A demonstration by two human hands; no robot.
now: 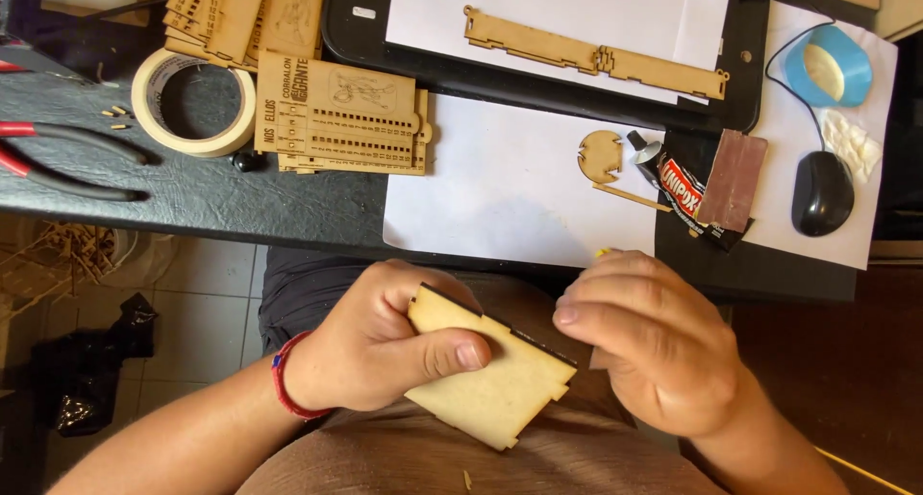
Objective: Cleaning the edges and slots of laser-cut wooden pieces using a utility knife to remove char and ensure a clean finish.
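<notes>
Dark and a bit bumpy, like leather, our desk [240, 202] carries white paper sheets [500, 183] and lots of small things. From the head view we look down past its edge at our lap and a tiled floor.

Our left hand [370, 346] holds a flat wooden panel [490, 380]. Its thumb presses on top and its fingers curl tight underneath. The panel is pale, smooth and thin, with dark burnt edges and little notches cut into them. Our right hand [649, 346] is closed at the panel's right edge. Its fingers are pinched together, but we cannot tell what they hold.

We think the job is only partly done. This panel is still a loose piece. A long notched strip [596, 53], a small round wooden piece [601, 156] and a pile of cut wooden sheets [341, 115] still lie on the desk.

A squeezed glue tube [678, 187] lies beside a brown sanding block [733, 180]. Near them are a black mouse [822, 192] and a blue tape roll [829, 65]. On the left sit a ring of cream masking tape [192, 103] and red-handled pliers [67, 159].
</notes>
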